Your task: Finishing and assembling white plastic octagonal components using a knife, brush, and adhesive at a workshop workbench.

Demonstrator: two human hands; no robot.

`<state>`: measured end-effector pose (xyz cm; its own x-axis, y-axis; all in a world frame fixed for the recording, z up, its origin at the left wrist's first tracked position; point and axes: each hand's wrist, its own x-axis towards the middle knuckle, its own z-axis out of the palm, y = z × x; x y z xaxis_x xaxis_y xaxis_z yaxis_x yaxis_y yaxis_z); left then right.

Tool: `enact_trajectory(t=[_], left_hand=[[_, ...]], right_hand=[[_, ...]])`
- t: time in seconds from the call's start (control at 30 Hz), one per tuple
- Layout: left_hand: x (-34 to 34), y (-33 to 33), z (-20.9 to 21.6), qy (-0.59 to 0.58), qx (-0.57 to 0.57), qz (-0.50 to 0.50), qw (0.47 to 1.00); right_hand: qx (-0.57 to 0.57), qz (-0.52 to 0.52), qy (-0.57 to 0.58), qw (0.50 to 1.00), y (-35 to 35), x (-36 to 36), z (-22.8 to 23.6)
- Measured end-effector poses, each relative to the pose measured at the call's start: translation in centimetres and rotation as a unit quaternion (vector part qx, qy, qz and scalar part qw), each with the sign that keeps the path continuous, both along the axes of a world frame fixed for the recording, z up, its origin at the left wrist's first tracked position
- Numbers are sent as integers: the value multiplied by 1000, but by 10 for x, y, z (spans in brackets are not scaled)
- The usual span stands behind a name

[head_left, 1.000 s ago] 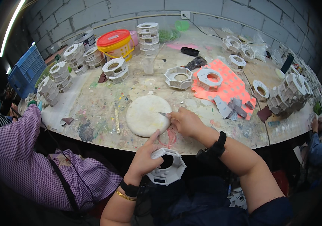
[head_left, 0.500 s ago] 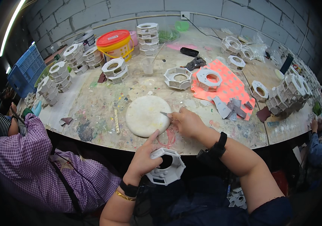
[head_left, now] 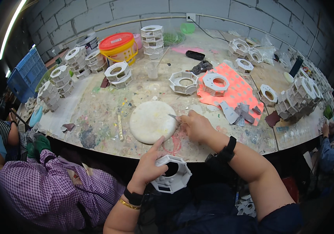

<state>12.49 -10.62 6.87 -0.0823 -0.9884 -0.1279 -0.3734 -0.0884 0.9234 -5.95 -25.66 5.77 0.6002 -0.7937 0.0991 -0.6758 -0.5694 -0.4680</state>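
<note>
My left hand (head_left: 147, 167) is closed round one side of a white eight-sided casting (head_left: 181, 177) with a large round opening, held below the table's front edge. Its index finger stretches out to the near rim of a round off-white disc (head_left: 151, 124) lying on the table. In my right hand (head_left: 196, 126), at the disc's right edge, is a small knife, pinched with its pointed grey blade (head_left: 172, 116) over the disc. The handle is hidden by my fingers.
Stacks of similar castings (head_left: 293, 99) stand right, left and behind. An orange dotted cloth (head_left: 233, 87) carries one casting and lies next to sandpaper scraps (head_left: 245, 113). A yellow bucket (head_left: 122, 52) and a plastic cup (head_left: 152, 71) stand farther back. A co-worker in checked clothing (head_left: 53, 187) sits left.
Both my hands stay almost in place, holding the casting and the knife. The co-worker at the left has leaned and drawn the arm back from the table. A thin stick now stands in the cup.
</note>
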Motion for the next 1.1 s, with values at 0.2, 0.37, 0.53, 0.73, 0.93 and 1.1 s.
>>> enact_trajectory(t=[0.2, 0.37, 0.53, 0.73, 0.93, 1.1], left_hand=[[-1, 1, 4, 30, 21, 6, 999], [3, 1, -2, -6, -2, -5, 1000], [1, -1, -2, 2, -14, -7, 1000], [0, 0, -3, 4, -8, -6, 1000], [2, 0, -2, -17, -1, -4, 1000], [1, -1, -5, -1, -12, -5, 1000]], right_hand=[[-38, -8, -67, 997, -10, -7, -6], [-8, 74, 16, 997, 20, -1, 4], [-44, 34, -6, 998, -9, 4, -7], [-20, -15, -22, 999, -16, 5, -1], [1, 64, 12, 998, 18, 5, 1], [-23, -3, -10, 1000, -3, 10, -3]])
